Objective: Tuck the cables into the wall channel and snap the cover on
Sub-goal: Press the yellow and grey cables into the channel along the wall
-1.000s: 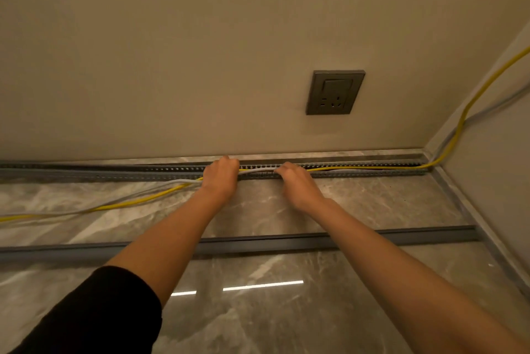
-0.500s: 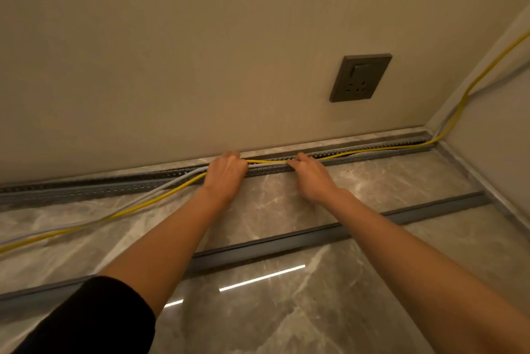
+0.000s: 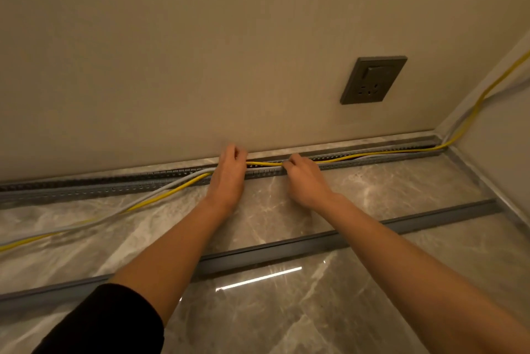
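Along the foot of the wall (image 3: 200, 66), a slotted gray channel (image 3: 86, 185) runs from the left edge to the corner on the right. We hold the yellow cable (image 3: 265, 164) over the channel with both hands. Our left hand (image 3: 229, 175) is closed on it with the fingers curled over the top, and our right hand (image 3: 305, 181) pinches the same cable just to the right. Between the hands the cable sits slightly above the channel. To the right it lies in the channel as far as the corner, then climbs the side wall. To the left it leaves the channel and trails across the marble floor (image 3: 286, 310) beside a gray cable (image 3: 177, 183). The long gray cover (image 3: 344, 239) lies flat on the floor, nearer to us and apart from the channel. A dark socket (image 3: 372, 79) is mounted on the wall above the right hand.
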A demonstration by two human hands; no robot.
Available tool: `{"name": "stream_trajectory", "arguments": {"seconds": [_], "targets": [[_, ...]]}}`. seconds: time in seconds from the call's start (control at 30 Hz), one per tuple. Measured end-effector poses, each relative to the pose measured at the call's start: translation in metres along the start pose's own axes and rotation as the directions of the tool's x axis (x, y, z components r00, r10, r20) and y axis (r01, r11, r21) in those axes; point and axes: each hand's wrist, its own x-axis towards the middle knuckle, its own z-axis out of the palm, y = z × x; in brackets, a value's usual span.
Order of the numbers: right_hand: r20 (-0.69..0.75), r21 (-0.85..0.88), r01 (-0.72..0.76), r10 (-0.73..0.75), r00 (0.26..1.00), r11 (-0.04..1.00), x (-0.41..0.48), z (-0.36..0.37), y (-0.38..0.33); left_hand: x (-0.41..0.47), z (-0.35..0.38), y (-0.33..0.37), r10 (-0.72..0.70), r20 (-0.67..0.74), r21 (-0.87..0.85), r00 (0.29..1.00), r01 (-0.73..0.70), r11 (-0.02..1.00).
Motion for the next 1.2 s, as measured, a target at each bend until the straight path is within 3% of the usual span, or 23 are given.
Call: {"name": "stream_trajectory", "arguments": {"seconds": [0.03, 0.07, 0.2, 0.47, 0.73, 0.97, 1.2], "targets": [[-0.012, 0.005, 0.039, -0.039, 0.999, 0.999, 0.0, 0.003, -0.003, 0.002, -0.001, 0.0, -0.004, -0.023, -0.029, 1.0, 0.004, 1.0], [-0.016, 0.019, 0.062, -0.062, 0.998, 0.998, 0.001, 0.005, -0.006, 0.001, -0.006, 0.004, -0.015, 0.08, -0.024, 0.997, 0.017, 1.0], [-0.014, 0.088, 0.09, -0.089, 0.996, 0.992, 0.006, 0.005, -0.015, 0.001, -0.015, 0.006, 0.135, 0.171, 0.358, 0.976, -0.189, 0.914], [0.019, 0.184, 0.098, -0.103, 0.994, 0.978, 0.004, -0.001, -0.002, 0.001, -0.004, 0.007, 0.093, 0.265, 0.604, 0.96, -0.241, 0.76], [-0.003, -0.009, -0.115, 0.115, 0.993, 0.993, -0.001, -0.001, 0.057, -0.002, 0.002, 0.017, 0.054, 0.252, 0.634, 0.966, -0.207, 0.745], [-0.076, 0.001, -0.268, 0.268, 0.961, 0.963, -0.005, -0.003, 0.088, 0.003, 0.0, 0.034, -0.011, 0.293, 0.67, 0.956, -0.197, 0.716], [-0.068, 0.021, -0.368, 0.368, 0.927, 0.93, -0.004, -0.009, 0.12, 0.009, 0.032, 0.092, 0.128, 0.399, 0.527, 0.908, -0.341, 0.779]]}}
